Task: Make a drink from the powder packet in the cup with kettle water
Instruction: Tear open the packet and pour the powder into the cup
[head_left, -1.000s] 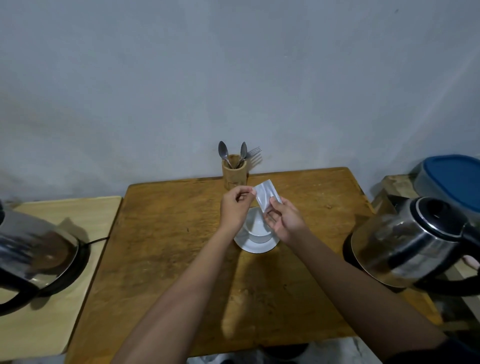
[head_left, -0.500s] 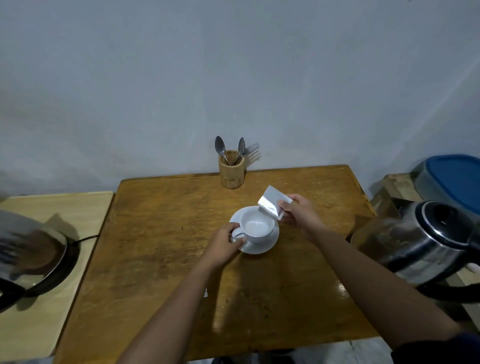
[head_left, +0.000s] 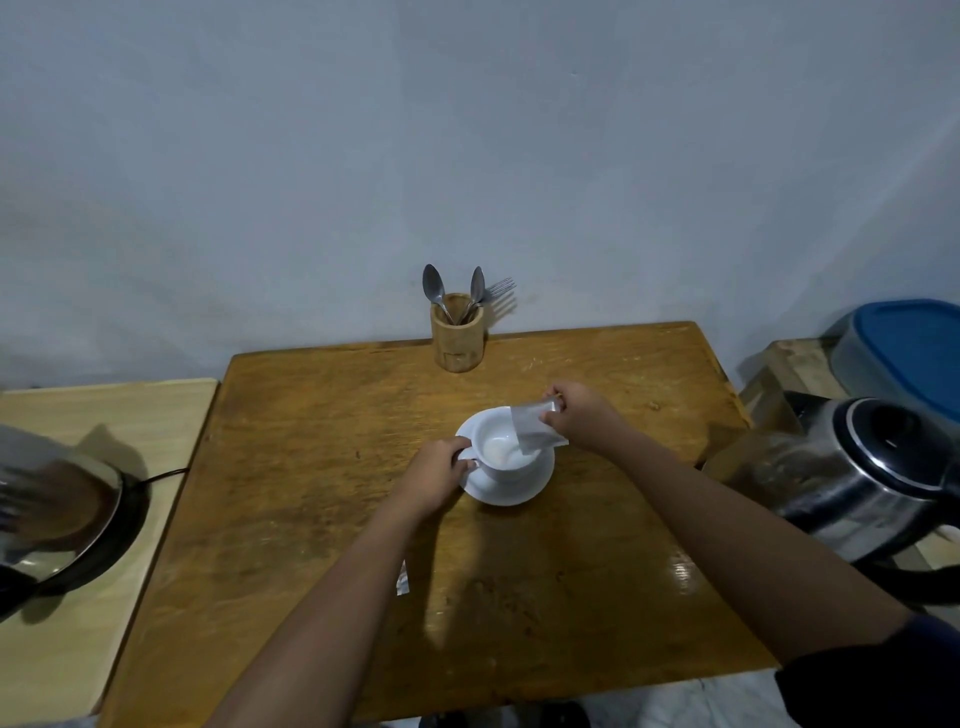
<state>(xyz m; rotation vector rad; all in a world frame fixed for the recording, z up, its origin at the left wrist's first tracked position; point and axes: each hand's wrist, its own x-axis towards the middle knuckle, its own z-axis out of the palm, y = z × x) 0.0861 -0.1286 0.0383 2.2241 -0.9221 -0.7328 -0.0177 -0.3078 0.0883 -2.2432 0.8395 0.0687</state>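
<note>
Our right hand (head_left: 576, 415) now tips the pinched packet (head_left: 535, 432) over the cup (head_left: 501, 447), whose handle our left fingers (head_left: 460, 451) have gripped since 0.5 seconds ago, so pouring starts

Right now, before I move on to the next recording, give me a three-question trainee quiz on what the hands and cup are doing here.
1. True or false: the right hand tips the packet over the cup.
2. What does the left hand grip?
A. a spoon from the wooden holder
B. the cup's handle
C. the kettle
3. Fill in the blank: the cup stands on a white ____.

Key
1. True; the packet's open end points down into the cup.
2. B; the spoons stand untouched in the holder at the table's far edge, and the kettle sits off to the right.
3. saucer.
</note>
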